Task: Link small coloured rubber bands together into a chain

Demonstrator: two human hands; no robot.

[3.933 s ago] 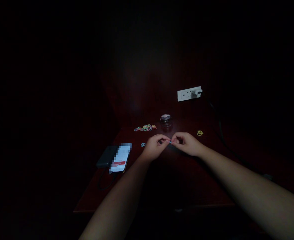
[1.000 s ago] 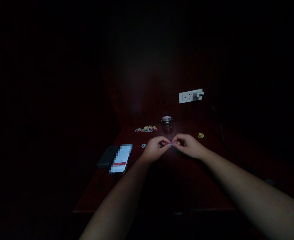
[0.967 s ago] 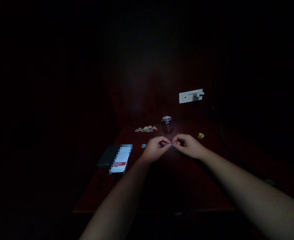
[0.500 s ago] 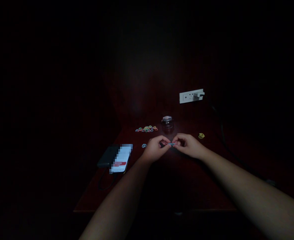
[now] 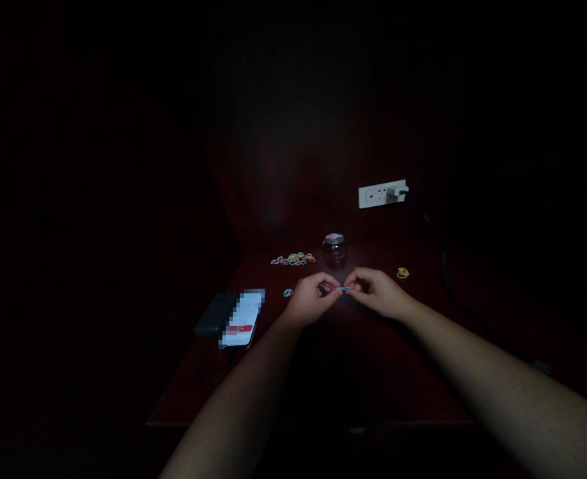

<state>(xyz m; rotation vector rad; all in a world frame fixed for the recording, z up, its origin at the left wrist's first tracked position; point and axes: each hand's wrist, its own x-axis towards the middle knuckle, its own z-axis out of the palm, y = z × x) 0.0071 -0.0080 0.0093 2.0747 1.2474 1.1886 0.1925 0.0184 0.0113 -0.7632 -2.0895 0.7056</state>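
Between my two hands, above the dark red table, is a small light blue band point(image 5: 342, 289). My left hand point(image 5: 314, 297) pinches its left end, and my right hand point(image 5: 373, 290) pinches the right end. Left of my left hand lies a small group of light blue bands point(image 5: 288, 293). A pile of bands in several colours point(image 5: 294, 259) rests farther back on the left. Yellow bands point(image 5: 403, 273) lie beyond my right hand. Behind my hands stands a clear round jar point(image 5: 334, 246) with a lid.
A lit phone point(image 5: 244, 319) and a dark power bank point(image 5: 216, 315) lie at the left edge of the table point(image 5: 183, 399), with a cable looping below. A white socket plate point(image 5: 375, 195) with a plug is on the back wall. A dark cable runs down the right side.
The light blue band between my fingertips looks flatter and narrower than before. Both hands keep nearly the same place and pinch.
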